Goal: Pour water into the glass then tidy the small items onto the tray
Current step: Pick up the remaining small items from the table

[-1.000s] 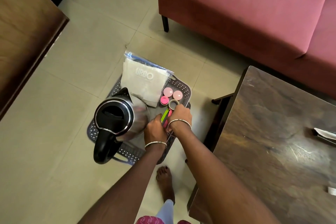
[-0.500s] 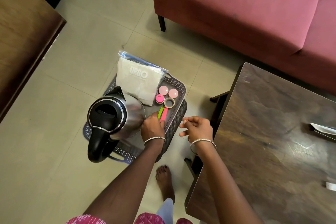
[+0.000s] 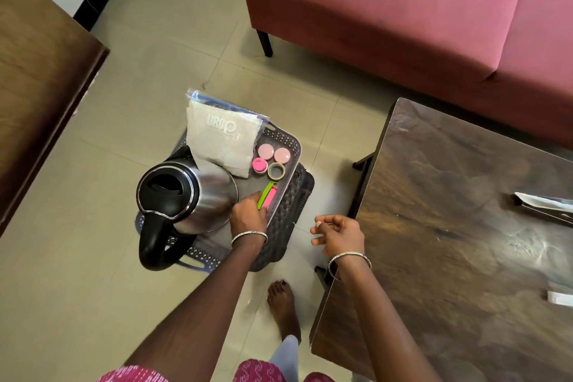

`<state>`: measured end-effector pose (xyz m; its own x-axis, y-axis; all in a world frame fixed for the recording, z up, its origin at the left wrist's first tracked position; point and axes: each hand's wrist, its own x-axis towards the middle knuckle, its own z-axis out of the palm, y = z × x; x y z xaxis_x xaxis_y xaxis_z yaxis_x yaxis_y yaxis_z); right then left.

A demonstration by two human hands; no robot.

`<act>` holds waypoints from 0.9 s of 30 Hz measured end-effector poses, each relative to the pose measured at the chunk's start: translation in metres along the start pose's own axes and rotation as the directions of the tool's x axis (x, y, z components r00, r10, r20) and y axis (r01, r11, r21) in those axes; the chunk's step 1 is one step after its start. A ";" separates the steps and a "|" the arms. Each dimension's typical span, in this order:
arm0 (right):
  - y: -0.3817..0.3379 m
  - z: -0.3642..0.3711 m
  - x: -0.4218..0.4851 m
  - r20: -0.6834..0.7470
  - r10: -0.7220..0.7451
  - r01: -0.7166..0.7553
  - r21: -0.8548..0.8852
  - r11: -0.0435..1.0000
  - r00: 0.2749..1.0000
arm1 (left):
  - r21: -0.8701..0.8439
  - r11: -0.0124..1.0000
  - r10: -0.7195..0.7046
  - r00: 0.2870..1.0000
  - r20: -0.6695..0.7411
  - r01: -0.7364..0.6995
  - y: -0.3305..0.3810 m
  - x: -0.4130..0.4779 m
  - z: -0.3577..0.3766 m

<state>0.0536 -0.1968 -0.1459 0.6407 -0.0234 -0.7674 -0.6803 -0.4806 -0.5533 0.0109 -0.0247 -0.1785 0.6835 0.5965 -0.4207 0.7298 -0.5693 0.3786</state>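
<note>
Left hand [image 3: 249, 214] over slim green clip [image 3: 265, 195], grip unclear, perforated tray [image 3: 285, 138], right hand [image 3: 339, 234] loosely curled, empty

Count on the tray [image 3: 294, 146]: kettle [image 3: 186, 192], just left of my left hand [image 3: 248, 215]: 1. Plastic bag [image 3: 221, 136], beyond the kettle: 1. Round pots ahead of my knuckles: 3, being pale pink pot [image 3: 265, 151], second pale pot [image 3: 282, 155] and bright pink pot [image 3: 259, 165]. Tape roll [image 3: 276, 170]: 1. Clips at my fingers: 2, green clip [image 3: 264, 195] and pink clip [image 3: 272, 195]. Bangles: 2, one per wrist.
</note>
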 end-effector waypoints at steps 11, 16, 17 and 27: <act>0.013 -0.036 -0.018 -0.021 -0.042 0.043 0.049 0.998 0.999 | -0.269 0.960 -0.132 0.972 -0.196 0.076 0.021 -0.040 -0.016; 0.020 -0.069 -0.033 -0.023 -0.059 0.061 0.103 0.993 0.998 | -0.286 0.958 -0.073 0.960 -0.271 -0.008 0.058 -0.091 -0.015; 0.023 -0.076 -0.037 -0.016 -0.062 0.063 0.108 0.992 0.998 | -0.290 0.957 -0.056 0.963 -0.263 -0.024 0.066 -0.103 -0.011; 0.089 -0.212 -0.064 -0.070 -0.045 0.060 0.222 0.973 0.997 | -0.354 0.929 0.071 0.990 -0.123 -0.111 0.167 -0.228 0.069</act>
<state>0.0274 -0.4234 -0.0769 0.6942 -0.0626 -0.7171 -0.7027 -0.2750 -0.6562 -0.0235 -0.2949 -0.0766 0.7302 0.6197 -0.2877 0.6068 -0.3947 0.6899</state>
